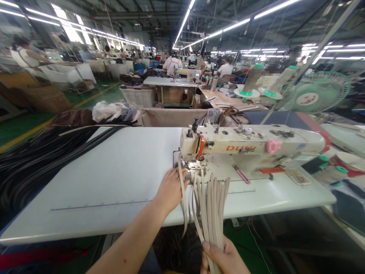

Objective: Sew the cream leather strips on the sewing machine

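My left hand lies on the white table just left of the sewing machine's needle area, fingers closed on a single beige strap that hangs over the table edge. Below the table edge, my right hand grips a bundle of several beige straps. The bundle fans upward to the machine bed. The cream sewing machine stands at the right of the table.
A heap of black straps covers the table's left end. Small pink-handled snips lie on the machine bed. Thread cones and a green fan stand behind. Other workers sit at distant tables.
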{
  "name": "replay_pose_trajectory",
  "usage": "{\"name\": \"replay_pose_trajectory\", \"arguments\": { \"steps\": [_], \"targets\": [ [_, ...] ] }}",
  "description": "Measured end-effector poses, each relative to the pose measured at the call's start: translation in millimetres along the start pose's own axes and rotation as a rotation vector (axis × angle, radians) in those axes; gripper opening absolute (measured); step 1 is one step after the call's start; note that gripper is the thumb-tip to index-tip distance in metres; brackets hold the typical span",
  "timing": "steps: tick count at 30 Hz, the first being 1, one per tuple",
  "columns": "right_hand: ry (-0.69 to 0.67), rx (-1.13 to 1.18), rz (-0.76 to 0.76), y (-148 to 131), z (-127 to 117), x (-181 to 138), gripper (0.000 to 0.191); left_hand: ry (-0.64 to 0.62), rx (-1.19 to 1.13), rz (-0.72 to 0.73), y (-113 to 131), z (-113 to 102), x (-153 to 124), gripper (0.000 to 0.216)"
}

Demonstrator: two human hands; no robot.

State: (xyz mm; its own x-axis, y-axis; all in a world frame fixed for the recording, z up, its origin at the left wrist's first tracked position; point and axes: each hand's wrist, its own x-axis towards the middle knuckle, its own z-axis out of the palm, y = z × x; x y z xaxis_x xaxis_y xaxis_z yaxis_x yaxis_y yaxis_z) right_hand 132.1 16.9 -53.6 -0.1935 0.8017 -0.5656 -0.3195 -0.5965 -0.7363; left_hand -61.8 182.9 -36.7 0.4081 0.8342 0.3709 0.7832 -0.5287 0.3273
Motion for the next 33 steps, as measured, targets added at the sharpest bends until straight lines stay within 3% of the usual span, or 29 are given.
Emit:
{"name": "replay_pose_trajectory", "arguments": {
  "steps": [9, 22, 33],
  "targets": [
    [-0.047, -0.053, 0.053, 5, 5, 6, 0.062, -0.021, 0.029, 0.054, 5, -5, -1, 0.033],
    [-0.015, 0.009, -0.033, -16, 34, 11, 0.054, -0.066, 0.076, 0.021, -2, -1, -3, 0.051],
    [-0.016, -0.036, -0.039, -14, 37, 12, 0.056, -0.081, 0.126, 0.000, 6, -1, -3, 0.054]
  ]
}}
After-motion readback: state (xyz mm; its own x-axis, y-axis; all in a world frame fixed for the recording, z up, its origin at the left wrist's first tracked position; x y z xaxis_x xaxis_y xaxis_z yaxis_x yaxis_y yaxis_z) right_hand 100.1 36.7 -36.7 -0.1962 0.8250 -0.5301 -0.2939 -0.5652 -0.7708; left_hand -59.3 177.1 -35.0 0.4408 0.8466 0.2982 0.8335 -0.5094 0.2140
